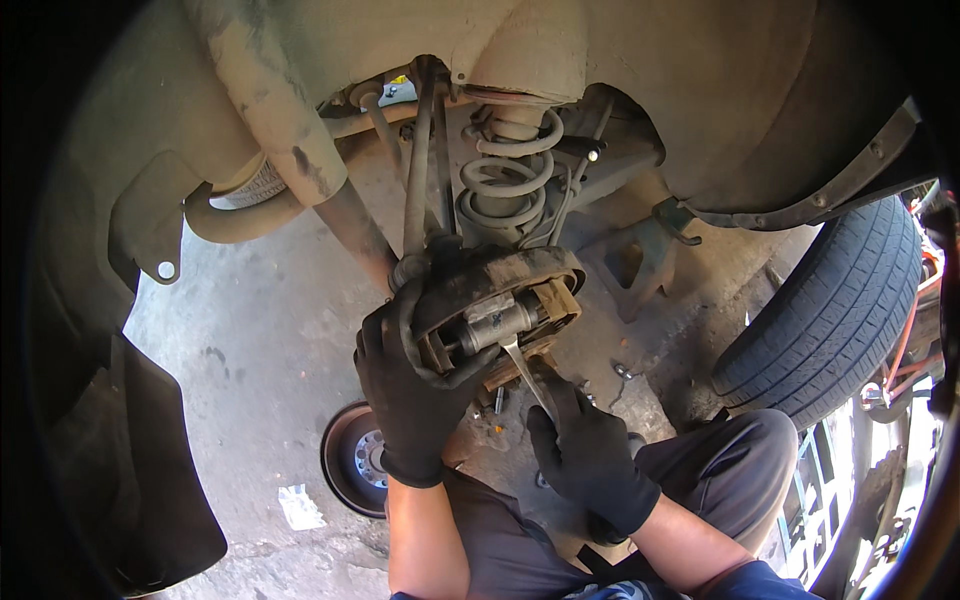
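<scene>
A dirty round brake assembly hangs at the end of an axle arm in the middle of the head view. Across its face sits a grey metal cylinder with rusty brown blocks beside it. My left hand, in a black glove, is wrapped round the assembly's left side, its thumb reaching in under the cylinder. In my black-gloved right hand is a slim silver wrench, pointing up and left. Its tip meets the cylinder's lower side; the exact contact is too small to tell. My palm hides the handle.
Above are a coil spring and a thick tube inside the wheel arch. A brake drum lies on the concrete near a white paper scrap. At right are a metal stand and a tyre; small metal parts lie nearby.
</scene>
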Action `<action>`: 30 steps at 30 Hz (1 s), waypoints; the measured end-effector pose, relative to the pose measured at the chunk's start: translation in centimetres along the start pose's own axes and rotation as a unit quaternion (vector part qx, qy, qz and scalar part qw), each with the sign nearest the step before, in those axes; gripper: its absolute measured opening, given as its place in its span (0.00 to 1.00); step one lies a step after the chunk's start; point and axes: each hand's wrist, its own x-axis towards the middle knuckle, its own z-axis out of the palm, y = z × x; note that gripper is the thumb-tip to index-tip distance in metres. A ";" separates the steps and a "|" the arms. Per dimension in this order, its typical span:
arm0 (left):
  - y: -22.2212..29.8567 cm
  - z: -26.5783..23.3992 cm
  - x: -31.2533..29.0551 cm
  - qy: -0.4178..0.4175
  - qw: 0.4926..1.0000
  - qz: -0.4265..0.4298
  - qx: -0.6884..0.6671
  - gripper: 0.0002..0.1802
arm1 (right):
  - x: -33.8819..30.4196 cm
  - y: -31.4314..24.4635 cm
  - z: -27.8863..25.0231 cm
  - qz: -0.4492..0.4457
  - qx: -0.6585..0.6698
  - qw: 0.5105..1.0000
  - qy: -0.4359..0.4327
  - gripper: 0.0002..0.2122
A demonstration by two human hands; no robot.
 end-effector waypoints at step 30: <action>-0.9 0.4 0.0 -0.011 1.000 0.004 0.001 0.56 | 9.9 -2.8 -0.9 -0.163 0.152 0.859 0.460 0.08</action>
